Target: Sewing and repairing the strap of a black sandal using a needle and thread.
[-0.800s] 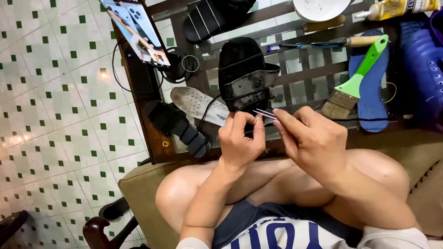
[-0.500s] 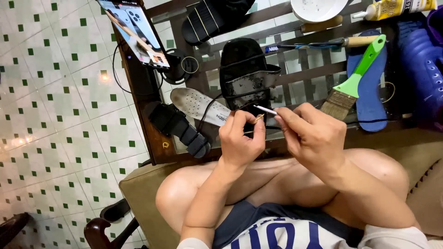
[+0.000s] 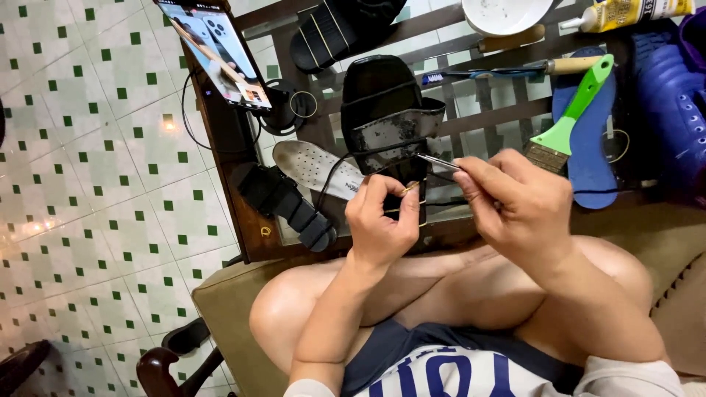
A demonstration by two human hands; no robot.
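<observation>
Slatted dark wood table in front of my knees; black sandal lies on it, strap side up, just beyond my hands; blue insole to the right with a green-handled brush across it; grey insole left of the sandal; phone propped at the table's left corner; my right hand raised over the table edge, forearm running back over my right thigh, fingers pinched on a thin metal needle tool pointing left at the sandal's near end; my left hand beside it, wrist bent up, thumb and forefinger closed narrow on a small brass-coloured bit, too small to identify; black thread loops from the sandal toward my left hand.
</observation>
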